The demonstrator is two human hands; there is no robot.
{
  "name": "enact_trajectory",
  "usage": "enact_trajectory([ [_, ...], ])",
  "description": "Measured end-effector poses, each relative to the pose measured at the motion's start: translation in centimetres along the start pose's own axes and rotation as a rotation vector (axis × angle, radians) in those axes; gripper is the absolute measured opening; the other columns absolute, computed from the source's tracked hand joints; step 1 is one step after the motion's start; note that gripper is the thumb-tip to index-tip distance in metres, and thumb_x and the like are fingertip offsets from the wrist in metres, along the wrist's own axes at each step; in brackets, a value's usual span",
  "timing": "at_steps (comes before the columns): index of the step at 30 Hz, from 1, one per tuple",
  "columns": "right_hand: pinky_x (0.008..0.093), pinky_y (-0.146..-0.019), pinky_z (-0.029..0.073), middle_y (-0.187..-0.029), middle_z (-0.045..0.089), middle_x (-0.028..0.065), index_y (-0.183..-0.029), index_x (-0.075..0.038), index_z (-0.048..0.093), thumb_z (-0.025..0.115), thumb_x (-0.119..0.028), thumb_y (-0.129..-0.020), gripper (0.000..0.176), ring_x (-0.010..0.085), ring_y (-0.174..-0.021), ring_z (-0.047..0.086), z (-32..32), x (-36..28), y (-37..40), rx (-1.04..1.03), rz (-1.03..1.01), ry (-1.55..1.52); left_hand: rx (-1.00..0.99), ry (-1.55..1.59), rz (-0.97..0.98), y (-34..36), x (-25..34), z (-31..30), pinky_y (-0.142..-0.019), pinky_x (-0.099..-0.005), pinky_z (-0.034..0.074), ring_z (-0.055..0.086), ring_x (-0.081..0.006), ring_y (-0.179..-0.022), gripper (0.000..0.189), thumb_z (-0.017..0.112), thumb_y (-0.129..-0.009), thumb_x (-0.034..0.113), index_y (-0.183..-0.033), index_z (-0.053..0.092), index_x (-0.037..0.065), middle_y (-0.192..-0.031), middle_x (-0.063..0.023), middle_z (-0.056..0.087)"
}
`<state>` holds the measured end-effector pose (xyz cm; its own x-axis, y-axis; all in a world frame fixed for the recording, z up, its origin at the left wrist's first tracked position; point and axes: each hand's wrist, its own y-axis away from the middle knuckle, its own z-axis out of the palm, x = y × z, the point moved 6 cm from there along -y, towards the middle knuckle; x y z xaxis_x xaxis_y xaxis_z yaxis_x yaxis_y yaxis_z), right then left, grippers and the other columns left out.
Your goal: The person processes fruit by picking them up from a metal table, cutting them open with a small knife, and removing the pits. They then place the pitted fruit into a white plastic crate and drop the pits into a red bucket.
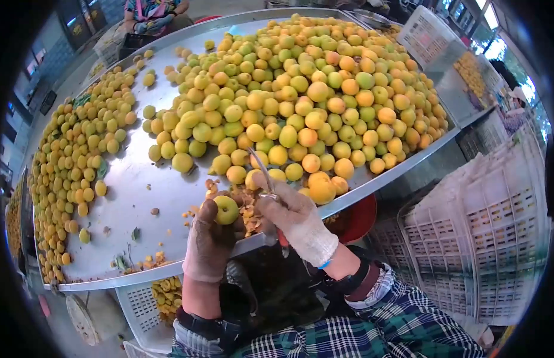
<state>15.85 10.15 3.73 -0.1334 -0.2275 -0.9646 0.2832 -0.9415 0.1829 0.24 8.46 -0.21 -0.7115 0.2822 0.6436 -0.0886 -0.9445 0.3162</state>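
My left hand [206, 246], in a soiled light glove, is closed round a yellow-green apricot [227, 210] above the near edge of the metal table. Close beside it, my right hand [298, 224], gloved too, grips a knife with a thin curved blade [262, 166]. The blade points up and away from me, apart from the apricot. Most of the handle is hidden in my fingers. Cut orange-brown fruit scraps [251, 216] lie on the table between my hands. A large heap of apricots [289, 95] rises just beyond them.
More apricots [74, 161] cover the left side of the metal table [133, 197]. Below its edge stand a white crate [138, 307] with fruit pieces and a red bowl [361, 218]. Stacked white crates [474, 238] are at right. Another person [154, 15] sits across the table.
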Motion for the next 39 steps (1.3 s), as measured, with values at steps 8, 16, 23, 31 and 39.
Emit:
enact_trajectory([
  [8, 0.04, -0.09, 0.05, -0.125, 0.059, 0.0177, -0.149, -0.012, 0.027, 0.058, -0.011, -0.089, 0.068, 0.0368, -0.108, 0.061, 2.0, 0.2, 0.7, 0.061, -0.449, 0.561, -0.066, -0.092, 0.092, 0.0, -0.4, 0.2, -0.077, -0.0323, 0.048, 0.059, -0.0197, -0.091, 0.043, 0.05, -0.097, 0.035, -0.126, 0.05, 0.004, -0.112, -0.009, 0.059],
  [16, 0.0504, -0.073, 0.051, -0.111, 0.062, 0.0223, -0.15, -0.012, 0.019, 0.055, -0.014, -0.084, 0.075, 0.0428, -0.087, 0.063, 1.9, 1.3, 1.1, 0.104, -0.443, 0.758, 0.01, -0.429, 0.258, -0.4, -1.9, 0.5, -0.094, -0.0337, 0.047, 0.058, -0.0194, -0.104, 0.045, 0.045, -0.1, 0.039, -0.123, 0.051, 0.0, -0.114, -0.0108, 0.059],
  [23, 0.0494, -0.074, 0.053, -0.109, 0.064, 0.0217, -0.149, -0.009, 0.02, 0.055, -0.013, -0.083, 0.074, 0.042, -0.088, 0.064, 1.7, 1.6, 1.2, 0.134, -0.5, 0.775, -0.043, -0.965, 0.595, 0.3, -0.9, 1.2, -0.085, -0.0363, 0.047, 0.058, -0.0299, -0.091, 0.026, 0.043, -0.103, 0.02, -0.114, 0.054, 0.0, -0.108, -0.0163, 0.057],
  [31, 0.0474, -0.088, 0.049, -0.124, 0.053, 0.0268, -0.144, -0.004, 0.028, 0.056, -0.008, -0.084, 0.067, 0.0473, -0.11, 0.054, 2.2, 2.3, 1.7, 0.141, -0.377, 0.749, 0.085, -1.07, 0.691, 1.1, -1.1, 1.4, -0.076, -0.0348, 0.045, 0.055, -0.0224, -0.084, 0.028, 0.04, -0.103, 0.02, -0.108, 0.055, -0.003, -0.1, -0.0154, 0.055],
  [39, 0.0452, -0.089, 0.048, -0.121, 0.054, 0.0254, -0.139, -0.005, 0.032, 0.054, -0.005, -0.083, 0.06, 0.0441, -0.109, 0.055, 3.2, 4.5, 1.5, 0.129, -0.306, 0.646, 0.079, -0.938, 0.593, 1.6, -0.2, 1.6, -0.071, -0.0332, 0.044, 0.053, -0.0247, -0.075, 0.029, 0.045, -0.101, 0.024, -0.1, 0.054, -0.003, -0.091, -0.0131, 0.055],
])
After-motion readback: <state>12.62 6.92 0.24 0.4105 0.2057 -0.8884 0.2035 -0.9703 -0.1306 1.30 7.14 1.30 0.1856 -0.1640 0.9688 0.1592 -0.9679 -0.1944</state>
